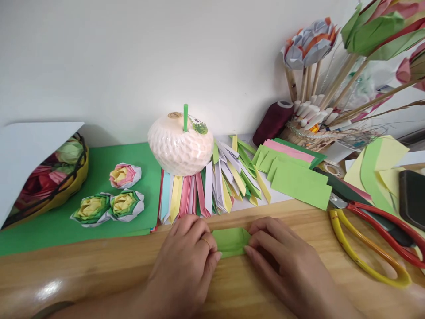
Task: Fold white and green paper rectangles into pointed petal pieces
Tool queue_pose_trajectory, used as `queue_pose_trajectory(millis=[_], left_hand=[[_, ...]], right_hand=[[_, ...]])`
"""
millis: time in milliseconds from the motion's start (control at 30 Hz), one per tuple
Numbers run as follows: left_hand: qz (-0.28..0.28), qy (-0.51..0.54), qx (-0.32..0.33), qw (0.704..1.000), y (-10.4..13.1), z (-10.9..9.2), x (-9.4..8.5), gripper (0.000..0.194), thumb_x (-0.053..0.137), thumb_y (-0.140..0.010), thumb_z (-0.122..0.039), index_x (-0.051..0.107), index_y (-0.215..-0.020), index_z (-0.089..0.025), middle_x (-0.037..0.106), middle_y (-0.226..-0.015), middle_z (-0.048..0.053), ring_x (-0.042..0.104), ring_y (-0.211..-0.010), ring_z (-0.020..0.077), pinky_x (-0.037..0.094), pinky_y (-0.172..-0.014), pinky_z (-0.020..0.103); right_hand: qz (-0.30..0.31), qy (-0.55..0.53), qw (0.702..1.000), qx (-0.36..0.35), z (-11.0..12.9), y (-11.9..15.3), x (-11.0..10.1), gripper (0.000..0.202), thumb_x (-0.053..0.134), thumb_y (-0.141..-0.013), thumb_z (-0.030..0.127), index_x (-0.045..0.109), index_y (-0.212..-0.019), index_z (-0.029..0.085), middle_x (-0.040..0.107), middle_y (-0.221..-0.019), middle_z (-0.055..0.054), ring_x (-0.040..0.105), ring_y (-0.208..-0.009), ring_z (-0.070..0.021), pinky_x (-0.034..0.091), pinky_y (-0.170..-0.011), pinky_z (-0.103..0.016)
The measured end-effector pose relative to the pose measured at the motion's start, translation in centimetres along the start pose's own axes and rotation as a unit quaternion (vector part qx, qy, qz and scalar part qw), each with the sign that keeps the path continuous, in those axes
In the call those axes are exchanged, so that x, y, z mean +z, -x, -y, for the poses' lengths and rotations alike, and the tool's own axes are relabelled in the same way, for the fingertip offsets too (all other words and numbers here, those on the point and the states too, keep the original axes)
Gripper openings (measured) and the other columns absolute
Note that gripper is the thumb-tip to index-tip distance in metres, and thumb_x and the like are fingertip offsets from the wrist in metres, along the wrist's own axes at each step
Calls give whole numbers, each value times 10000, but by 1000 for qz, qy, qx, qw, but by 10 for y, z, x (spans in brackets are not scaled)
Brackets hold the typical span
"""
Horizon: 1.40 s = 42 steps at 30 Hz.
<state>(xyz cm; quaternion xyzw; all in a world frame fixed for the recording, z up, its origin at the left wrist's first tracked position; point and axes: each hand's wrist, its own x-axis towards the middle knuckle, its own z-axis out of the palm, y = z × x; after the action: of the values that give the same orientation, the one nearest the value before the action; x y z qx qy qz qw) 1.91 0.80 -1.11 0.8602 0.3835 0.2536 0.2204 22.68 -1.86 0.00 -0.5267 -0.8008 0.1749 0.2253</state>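
Observation:
Between my two hands a small strip of light green paper (229, 242) lies on the wooden table, with a crease along it and a folded corner at its right end. My left hand (189, 257) grips the strip's left end, thumb and fingers closed on it; a ring is on one finger. At the other end, the fingertips of my right hand (282, 257) pinch the folded corner. Just beyond are folded paper strips (229, 175) in several colours. Flat light green paper rectangles (300, 181) are fanned out to the right.
Paper flowers (128, 201) sit on green sheets (99, 153) at left, beside a basket (75, 173). A white wrapped coconut (181, 148) stands behind the strips. Yellow-handled scissors (365, 266), red-handled scissors (388, 219), a thread spool (274, 122) and a phone (413, 197) are at right.

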Motion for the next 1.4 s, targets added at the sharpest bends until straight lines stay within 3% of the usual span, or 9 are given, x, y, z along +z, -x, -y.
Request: queue_pose_trajectory(millis=[300,467,700,1400], left_hand=[[0,-105,30,994,-3,-1,0,195,446,-857,-111,542,-690,-146,547,-735,57,421,-761,233,360,-663,387],[16,-105,2,994,-4,-3,-2,178,475,-832,-93,559,-682,-139,557,-738,46,444,-778,230,368,-679,380],[7,-120,14,993,-3,-2,0,174,491,-823,-89,565,-674,-140,562,-735,39,448,-766,222,360,-681,370],[14,-111,-11,994,-1,-4,-1,174,457,-823,-112,543,-676,-145,545,-755,44,441,-797,233,332,-704,382]], right_hand=[[-11,58,998,-24,2,2,5,182,415,-909,164,521,-765,199,565,-879,-66,553,-760,-188,482,-602,-308],[-9,72,997,-23,4,2,4,195,405,-911,157,508,-752,202,556,-867,-56,547,-757,-185,489,-587,-301],[12,90,996,-13,4,1,5,161,407,-899,164,484,-764,206,543,-875,-58,548,-756,-206,505,-556,-326],[-3,44,999,6,0,-2,5,128,463,-848,118,453,-742,188,532,-845,-50,503,-777,-215,439,-655,-365]])
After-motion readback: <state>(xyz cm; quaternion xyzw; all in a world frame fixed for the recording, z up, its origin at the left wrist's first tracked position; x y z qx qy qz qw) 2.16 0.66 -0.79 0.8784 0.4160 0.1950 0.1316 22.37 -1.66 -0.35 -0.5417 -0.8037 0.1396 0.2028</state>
